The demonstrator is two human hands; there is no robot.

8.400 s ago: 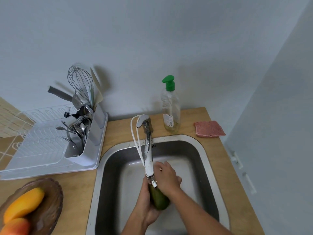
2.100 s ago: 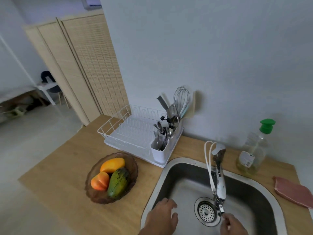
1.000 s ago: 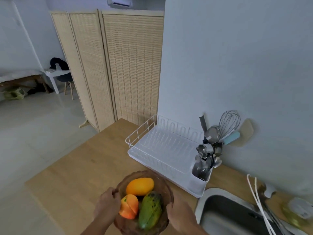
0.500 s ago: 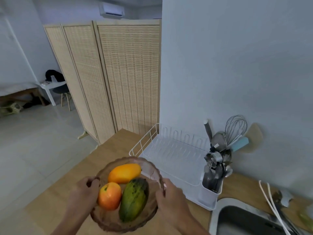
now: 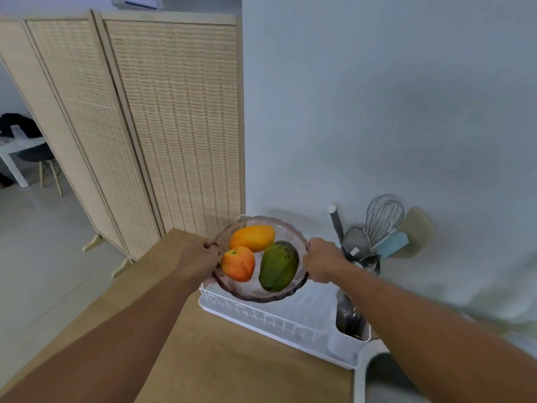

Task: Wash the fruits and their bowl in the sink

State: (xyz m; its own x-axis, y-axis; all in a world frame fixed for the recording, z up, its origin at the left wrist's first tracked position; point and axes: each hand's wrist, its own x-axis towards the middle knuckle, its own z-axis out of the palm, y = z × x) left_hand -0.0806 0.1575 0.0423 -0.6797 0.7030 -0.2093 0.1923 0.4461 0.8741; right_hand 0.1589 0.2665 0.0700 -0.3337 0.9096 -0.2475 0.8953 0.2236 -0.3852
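Observation:
A clear pinkish glass bowl (image 5: 232, 289) is held up in the air above the white dish rack (image 5: 279, 321). Inside it lie a yellow-orange mango (image 5: 252, 237), a round orange fruit (image 5: 239, 263) and a green mango (image 5: 278, 266). My left hand (image 5: 200, 258) grips the bowl's left rim and my right hand (image 5: 322, 264) grips its right rim. Both arms are stretched out forward. A corner of the steel sink (image 5: 374, 376) shows at the lower right, mostly hidden by my right arm.
A utensil caddy (image 5: 350, 330) with a whisk (image 5: 383, 216) and several utensils stands at the rack's right end. The wooden counter (image 5: 226, 362) runs under the rack. A woven folding screen (image 5: 162, 117) stands at the left, against the white wall.
After washing the green mango and putting it in the bowl, both hands took the bowl by its rim, lifted it off the counter and carried it up and forward over the dish rack.

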